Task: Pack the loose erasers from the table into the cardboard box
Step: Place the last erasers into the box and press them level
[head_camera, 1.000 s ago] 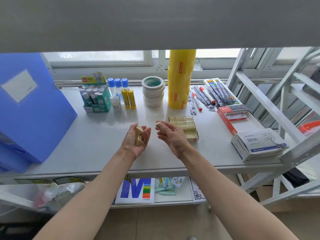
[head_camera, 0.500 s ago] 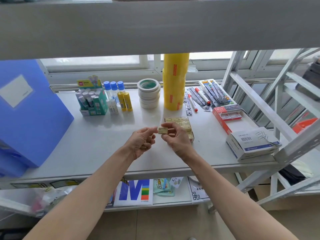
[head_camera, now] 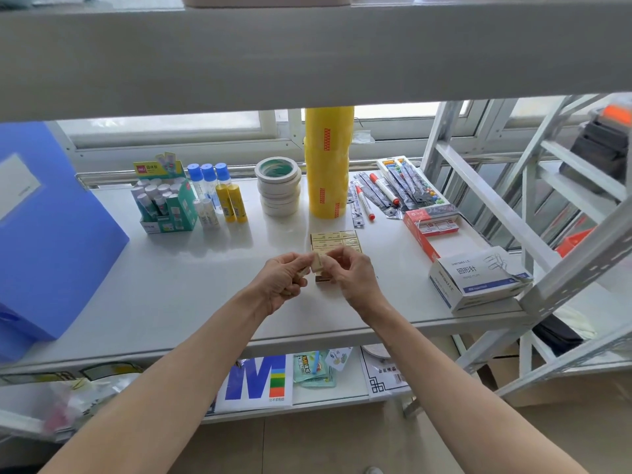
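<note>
A shallow cardboard box (head_camera: 325, 278) lies on the white table, with rows of tan erasers (head_camera: 337, 241) packed flat inside it. My hands meet just in front of the box and cover its near half. One tan eraser (head_camera: 316, 262) stands pinched between the fingertips of my left hand (head_camera: 281, 281) and my right hand (head_camera: 352, 275). My left hand also curls around more erasers in its palm, mostly hidden. How full the near end of the box is cannot be seen.
Behind the box stand a tall yellow tape stack (head_camera: 327, 162), masking tape rolls (head_camera: 278, 186), glue sticks (head_camera: 225, 196) and a green glue box (head_camera: 164, 200). Pens (head_camera: 383, 189), a red box (head_camera: 431, 227) and a paper-clip box (head_camera: 478, 278) sit right. A blue folder (head_camera: 48, 227) stands at the left.
My hands came together from apart. The eraser that my right hand held alone is now pinched by both hands, turned upright and lowered closer to the box.
</note>
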The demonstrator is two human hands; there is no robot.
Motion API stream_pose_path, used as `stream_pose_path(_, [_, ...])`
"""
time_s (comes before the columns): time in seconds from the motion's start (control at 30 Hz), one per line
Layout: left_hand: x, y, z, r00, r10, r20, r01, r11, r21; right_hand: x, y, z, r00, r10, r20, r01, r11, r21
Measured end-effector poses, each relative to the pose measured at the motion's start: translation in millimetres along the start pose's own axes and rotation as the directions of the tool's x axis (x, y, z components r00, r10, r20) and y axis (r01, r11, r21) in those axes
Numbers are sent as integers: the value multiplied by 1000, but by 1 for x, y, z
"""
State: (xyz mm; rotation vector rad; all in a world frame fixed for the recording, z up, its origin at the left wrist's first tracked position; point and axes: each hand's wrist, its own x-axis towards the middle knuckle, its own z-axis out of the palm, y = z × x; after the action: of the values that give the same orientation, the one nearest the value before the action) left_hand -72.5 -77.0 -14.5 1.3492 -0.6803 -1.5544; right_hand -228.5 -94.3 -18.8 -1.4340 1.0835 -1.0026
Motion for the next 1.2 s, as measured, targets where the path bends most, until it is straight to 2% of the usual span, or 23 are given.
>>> stream_pose_path(0.13, [2, 0, 11, 1000, 14, 23, -14, 1000, 6, 0, -6, -8, 997, 48, 59, -52, 996, 76])
stream_pose_path(0.27, [4, -2, 17, 999, 7, 45, -10, 999, 50, 3, -5, -12, 994, 110, -10, -106, 974, 199])
stream_pose_path(0.37, [4, -2, 21, 999, -9, 40, 6, 998, 64, 4, -6, -18, 993, 118, -3, -114, 968, 223])
stream_pose_path(0.53, [7, 3, 22, 999, -11, 30, 9, 997, 78, 10, -2, -29, 994, 18, 108, -19, 1000, 13])
stream_pose_path(0.6, [8, 4, 24, 1000, 12, 11, -13, 994, 111, 13, -2, -33, 995, -1, 97, 7, 998, -62])
stream_pose_path(0.67, [10, 3, 25, 994, 79, -82, -66, 987, 148, 16, -2, -38, 999, -23, 43, 30, 987, -158])
stream_pose_path(0.77, [16, 0, 20, 955, 189, -229, -113, 945, 308, 22, 1, -48, 989, -118, -92, 73, 920, -386])
stream_pose_path(0.87, [21, -7, 13, 937, 238, -254, -92, 873, 480, 28, 5, -51, 989, -138, -63, 83, 839, -537])
stream_pose_path(1.07, [24, -18, 14, 929, 288, -232, -70, 752, 655, 36, 11, -35, 994, -93, 51, 102, 712, -695])
stream_pose_path(1.2, [22, -18, 14, 929, 297, -222, -72, 732, 677, 38, 7, -30, 994, -97, 50, 104, 695, -712])
